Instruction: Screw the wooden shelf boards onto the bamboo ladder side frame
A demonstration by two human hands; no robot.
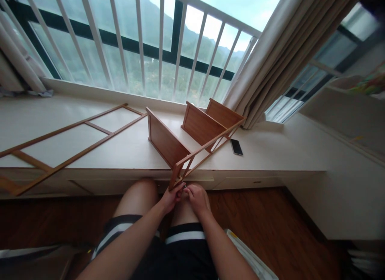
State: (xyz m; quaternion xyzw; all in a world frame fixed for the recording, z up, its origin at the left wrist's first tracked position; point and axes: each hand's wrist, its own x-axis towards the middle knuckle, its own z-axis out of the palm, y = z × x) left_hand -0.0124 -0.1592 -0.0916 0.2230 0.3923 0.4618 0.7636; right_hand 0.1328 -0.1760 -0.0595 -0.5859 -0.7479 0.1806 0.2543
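A half-built wooden shelf (192, 135) lies on its side on the white window ledge (270, 151), three boards standing up from a ladder-like side frame. Its near corner overhangs the ledge above my knees. My left hand (171, 197) is closed around that corner post. My right hand (195, 197) is pinched beside it on a small metal piece, too small to name. Both hands touch at the post's end.
A second wooden side frame (69, 141) lies flat on the ledge at the left. A dark phone (236, 147) rests right of the shelf. Curtains (279, 51) hang at the right; white window bars stand behind. White sheets (252, 256) lie on the wooden floor.
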